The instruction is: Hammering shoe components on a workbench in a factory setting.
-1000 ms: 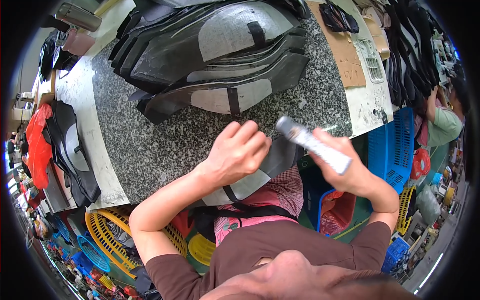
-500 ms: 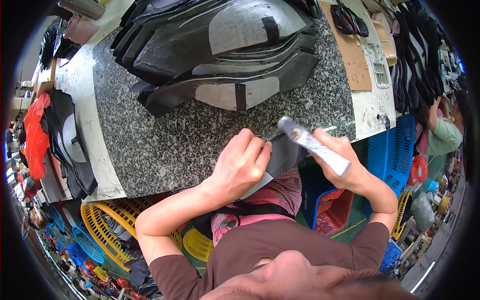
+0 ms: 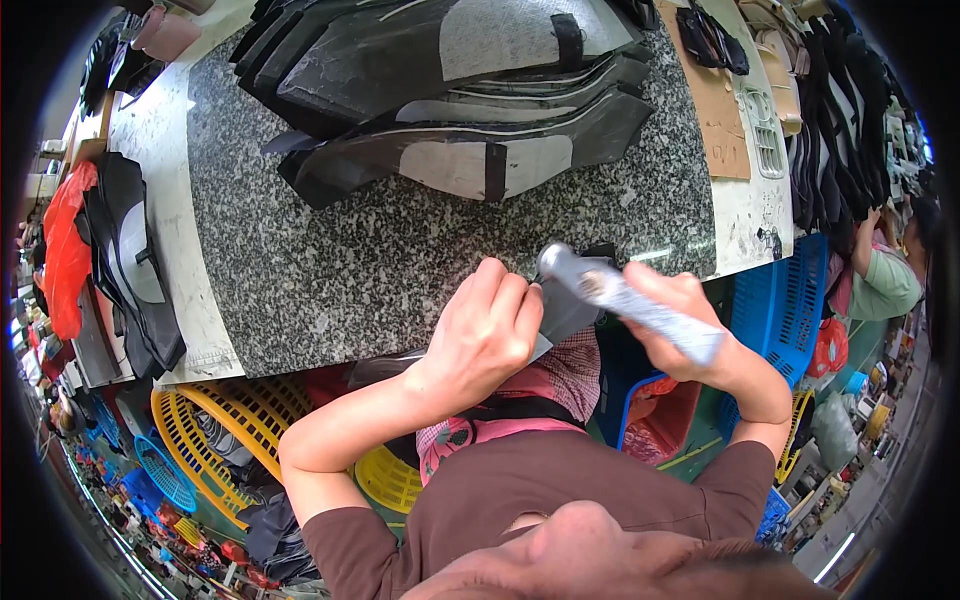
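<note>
Speckled granite table (image 3: 330, 270) carries a stack of dark cut pieces (image 3: 450, 90) at its far side. Left hand (image 3: 485, 335) presses flat, fingers together, on a dark piece (image 3: 565, 310) at the table edge (it may slip off). Right hand (image 3: 690, 325) is clamped around a grey tube (image 3: 625, 297); a hard squeeze could smear.

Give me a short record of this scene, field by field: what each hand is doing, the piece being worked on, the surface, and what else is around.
left hand: pressed flat on a dark cut piece at the table's near edge
right hand: gripping a grey cylindrical tool, its end at the piece
workpiece: dark flat piece, mostly hidden under the hand
surface: speckled granite table
on table: stack of black curved pieces with grey patches
surroundings: blue crate, yellow basket
</note>
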Demonstrator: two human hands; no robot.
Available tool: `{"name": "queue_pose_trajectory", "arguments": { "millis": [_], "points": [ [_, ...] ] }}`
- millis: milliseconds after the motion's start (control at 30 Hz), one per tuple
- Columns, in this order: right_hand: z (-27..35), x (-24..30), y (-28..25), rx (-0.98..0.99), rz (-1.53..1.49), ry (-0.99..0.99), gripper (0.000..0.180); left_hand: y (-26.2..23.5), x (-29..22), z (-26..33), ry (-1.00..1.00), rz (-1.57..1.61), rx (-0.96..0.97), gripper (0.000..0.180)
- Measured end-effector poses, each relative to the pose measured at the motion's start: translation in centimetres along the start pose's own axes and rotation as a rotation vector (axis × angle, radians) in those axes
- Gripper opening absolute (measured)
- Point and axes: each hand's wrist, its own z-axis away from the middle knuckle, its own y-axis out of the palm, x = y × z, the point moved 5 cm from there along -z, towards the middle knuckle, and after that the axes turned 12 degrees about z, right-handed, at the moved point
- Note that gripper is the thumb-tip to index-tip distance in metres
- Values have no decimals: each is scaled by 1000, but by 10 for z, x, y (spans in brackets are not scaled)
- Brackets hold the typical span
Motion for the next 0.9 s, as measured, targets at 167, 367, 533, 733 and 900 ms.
{"name": "queue_pose_trajectory", "arguments": {
  "millis": [167,367,533,733,900],
  "points": [
    [1,-9,17,42,59,38,22,-13,28,4,-274,307,-59,12],
    [-2,2,5,-18,76,39,18,0,-11,14,-30,-114,-24,31],
    [4,9,28,109,100,41,23,-1,-10,16,-27,-88,-20,28],
    [3,2,27,16,34,62,16,-9,13,33,-211,187,-226,17],
    [-3,20,0,-61,104,-25,18,-2,-7,34,-118,-55,-182,19]
  ]
}}
